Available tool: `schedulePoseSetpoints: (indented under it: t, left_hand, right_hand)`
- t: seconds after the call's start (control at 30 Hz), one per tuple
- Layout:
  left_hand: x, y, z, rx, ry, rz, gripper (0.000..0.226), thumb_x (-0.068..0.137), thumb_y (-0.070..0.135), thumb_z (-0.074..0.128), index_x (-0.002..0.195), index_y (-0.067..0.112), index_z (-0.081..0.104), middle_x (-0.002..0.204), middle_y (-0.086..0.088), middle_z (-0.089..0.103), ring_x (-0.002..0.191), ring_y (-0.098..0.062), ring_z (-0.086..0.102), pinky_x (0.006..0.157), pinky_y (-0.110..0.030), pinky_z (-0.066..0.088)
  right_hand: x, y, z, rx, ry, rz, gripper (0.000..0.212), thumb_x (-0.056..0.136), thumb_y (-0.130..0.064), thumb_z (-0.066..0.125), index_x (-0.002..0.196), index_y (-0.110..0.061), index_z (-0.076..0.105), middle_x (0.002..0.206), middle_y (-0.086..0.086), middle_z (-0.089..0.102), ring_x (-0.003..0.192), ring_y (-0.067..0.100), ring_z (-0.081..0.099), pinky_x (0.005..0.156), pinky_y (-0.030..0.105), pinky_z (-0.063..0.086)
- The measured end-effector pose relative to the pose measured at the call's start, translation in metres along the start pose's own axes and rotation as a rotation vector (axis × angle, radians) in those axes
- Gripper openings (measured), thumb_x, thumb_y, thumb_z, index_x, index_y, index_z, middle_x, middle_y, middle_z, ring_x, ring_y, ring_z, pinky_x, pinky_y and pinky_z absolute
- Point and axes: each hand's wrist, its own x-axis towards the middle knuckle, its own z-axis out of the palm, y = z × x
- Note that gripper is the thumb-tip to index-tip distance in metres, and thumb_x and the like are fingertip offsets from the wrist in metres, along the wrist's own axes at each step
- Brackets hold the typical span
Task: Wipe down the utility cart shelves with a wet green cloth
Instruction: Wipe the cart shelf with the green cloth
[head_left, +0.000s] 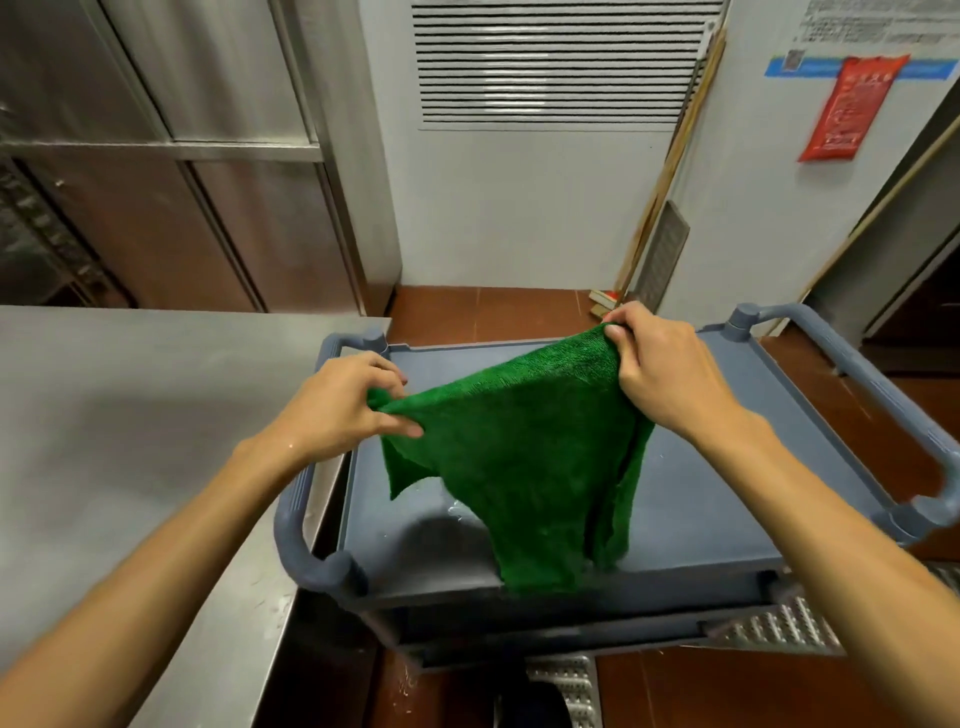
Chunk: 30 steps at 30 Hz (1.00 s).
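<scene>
A grey-blue utility cart (701, 499) stands in front of me, its top shelf facing up and a lower shelf edge showing beneath. Both hands hold a green cloth (524, 457) stretched above the top shelf. My left hand (337, 405) pinches the cloth's left corner. My right hand (665, 364) grips the upper right corner, higher and farther back. The cloth hangs down in folds, and its lower edge reaches the shelf's near rim. A few water drops lie on the shelf under the cloth.
A stainless steel counter (130, 441) runs along the left, touching the cart's left handle (296, 519). Steel cabinet doors (208, 156) stand behind it. Wooden poles (670, 171) lean in the wall corner beyond the cart. A perforated metal floor grate (779, 629) lies at lower right on red tiles.
</scene>
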Motion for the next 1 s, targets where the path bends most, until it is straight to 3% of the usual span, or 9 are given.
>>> schedulePoseSetpoints:
  t: [0.1,0.27,0.37,0.57,0.67,0.87,1.0]
  left_hand:
    - [0.026,-0.011,-0.006,0.031,0.046,0.0,0.037,0.066,0.06,0.073,0.087,0.029,0.077,0.113,0.014,0.067,0.105,-0.01,0.06,0.085,-0.042,0.052]
    - [0.089,-0.034,-0.016,0.143,0.062,0.035,0.014,0.089,0.029,0.069,0.096,0.019,0.074,0.1,0.003,0.071,0.092,-0.022,0.064,0.08,-0.043,0.051]
    - [0.135,-0.05,-0.032,0.186,0.085,0.046,0.01,0.091,0.019,0.065,0.094,0.011,0.071,0.097,-0.006,0.071,0.093,-0.03,0.065,0.081,-0.044,0.051]
    - [0.206,-0.058,-0.077,0.269,0.307,0.0,0.019,0.091,0.009,0.06,0.108,0.008,0.069,0.108,-0.015,0.07,0.099,-0.037,0.064,0.088,-0.048,0.053]
    - [0.219,-0.063,-0.075,0.292,0.369,0.005,0.016,0.088,0.01,0.062,0.101,0.007,0.071,0.104,-0.015,0.07,0.096,-0.037,0.063,0.088,-0.046,0.051]
    - [0.198,-0.106,0.008,0.224,0.292,-0.152,0.015,0.082,0.015,0.07,0.094,0.008,0.077,0.1,-0.013,0.075,0.092,-0.034,0.069,0.083,-0.04,0.054]
    - [0.162,-0.138,0.092,0.24,0.054,-0.306,0.015,0.079,0.024,0.063,0.085,0.015,0.074,0.088,-0.009,0.073,0.09,-0.034,0.066,0.074,-0.04,0.055]
  right_hand:
    - [0.031,0.014,0.016,-0.002,-0.056,-0.008,0.017,0.101,-0.024,0.045,0.111,-0.016,0.057,0.092,0.013,0.07,0.088,0.038,0.061,0.067,0.043,0.048]
    - [0.09,0.029,0.033,0.02,-0.03,-0.06,0.019,0.1,-0.027,0.048,0.11,-0.019,0.061,0.098,0.007,0.071,0.094,0.033,0.064,0.069,0.042,0.05]
    - [0.134,0.04,0.036,0.039,0.003,-0.077,0.019,0.099,-0.029,0.052,0.107,-0.016,0.065,0.097,0.011,0.072,0.094,0.036,0.064,0.07,0.042,0.051]
    - [0.214,0.055,0.047,0.105,0.108,-0.139,0.021,0.098,-0.024,0.055,0.104,-0.009,0.069,0.099,0.012,0.072,0.092,0.033,0.065,0.07,0.031,0.044]
    - [0.23,0.064,0.064,0.151,0.106,-0.167,0.02,0.098,-0.023,0.055,0.104,-0.009,0.068,0.099,0.011,0.071,0.09,0.031,0.064,0.075,0.036,0.049]
    - [0.191,0.096,0.146,0.206,-0.078,-0.162,0.01,0.097,-0.019,0.056,0.097,-0.014,0.064,0.097,0.002,0.063,0.088,0.024,0.059,0.078,0.039,0.049]
    - [0.141,0.114,0.219,0.234,-0.378,-0.07,0.014,0.092,-0.021,0.057,0.092,-0.013,0.068,0.11,0.007,0.069,0.102,0.033,0.063,0.088,0.047,0.049]
